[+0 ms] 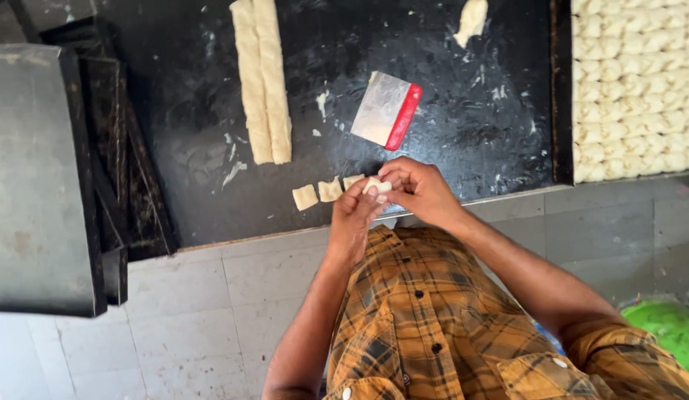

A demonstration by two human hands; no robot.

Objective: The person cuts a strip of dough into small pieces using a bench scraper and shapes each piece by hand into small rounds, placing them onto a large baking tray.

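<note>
My left hand (352, 222) and my right hand (418, 189) meet at the front edge of a black worktop (463, 118), both pinching one small pale dough piece (377, 187) between the fingertips. Just left of it three cut dough pieces (328, 191) lie in a row on the worktop. Two long dough strips (261, 78) lie side by side further back. A metal dough scraper with a red handle (387, 111) rests flat behind my hands.
A tray (633, 89) packed with several rows of shaped dough pieces sits at the right. A dough lump (470, 18) lies at the back. Stacked dark trays (48, 178) stand at the left. Below is tiled floor (211, 311) and a green object (667, 326).
</note>
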